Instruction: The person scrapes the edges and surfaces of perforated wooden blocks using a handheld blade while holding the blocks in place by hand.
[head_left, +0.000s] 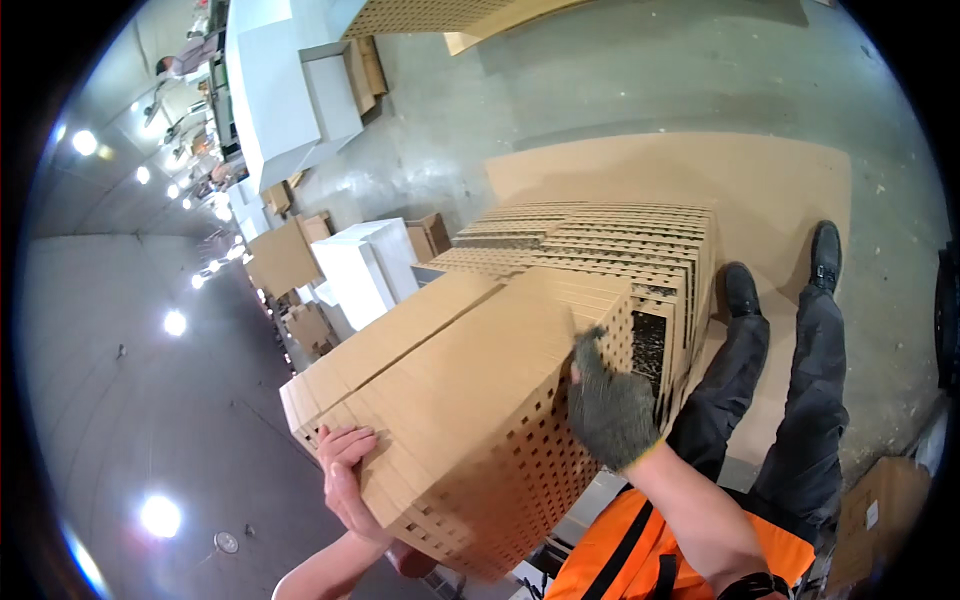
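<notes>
Fingers of my bare left hand [345,480] curl around the near corner of the slotted cardboard bundle [450,400], my gloved right hand [608,405] pressing flat against its side. Loose sheets could fan, I reckon, and slide toward the stack [610,250] beyond.
</notes>
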